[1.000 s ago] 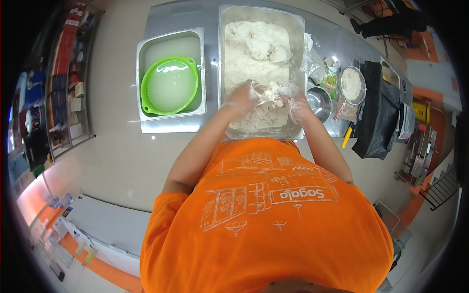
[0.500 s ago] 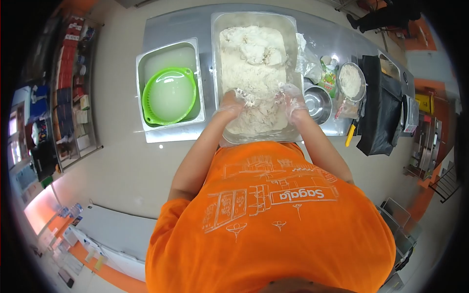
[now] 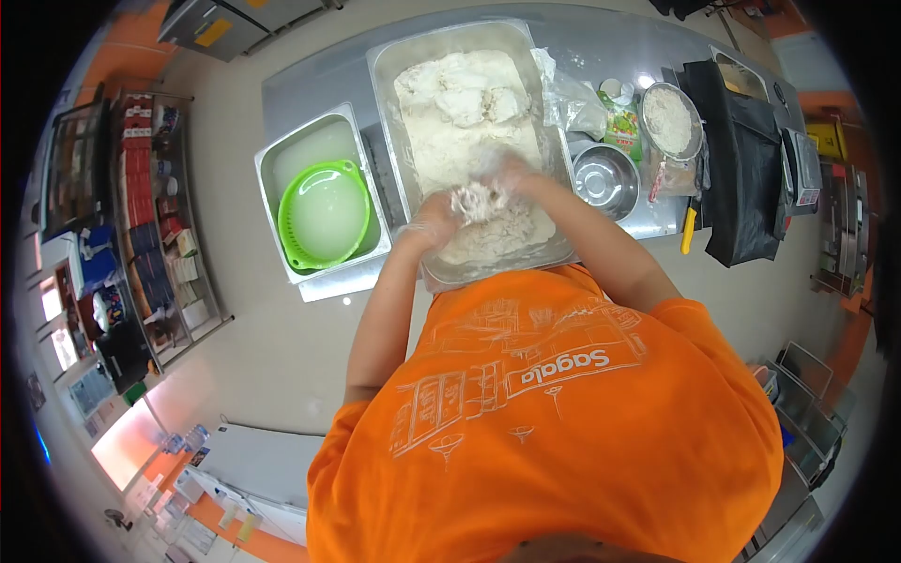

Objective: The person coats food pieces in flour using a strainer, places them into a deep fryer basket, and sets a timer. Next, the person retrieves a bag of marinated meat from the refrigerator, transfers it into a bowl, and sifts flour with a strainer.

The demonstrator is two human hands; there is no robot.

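Note:
A deep metal tray (image 3: 379,113) holds white flour (image 3: 446,150), with clumped, coated pieces (image 3: 474,103) at its far end. Over the near part of the tray is my left hand (image 3: 436,218), in a clear plastic glove, beside a flour-coated clump (image 3: 477,204); its fingers are partly hidden by flour and glare. My right hand (image 3: 507,171), gloved too, is above the flour just right of that clump and smeared by motion. Whether either hand grips the clump cannot be made out.
Left of the tray, a metal pan (image 3: 269,178) holds cloudy liquid and a green basket (image 3: 359,246). On the right are a metal bowl (image 3: 605,178), a green packet (image 3: 623,127), a bowl of flour (image 3: 670,122), a yellow-handled tool (image 3: 689,231) and a black bag (image 3: 741,169).
My hands were apart over the flour half a second ago; now they are close together, the right one having moved inward. The view has shifted and turned slightly.

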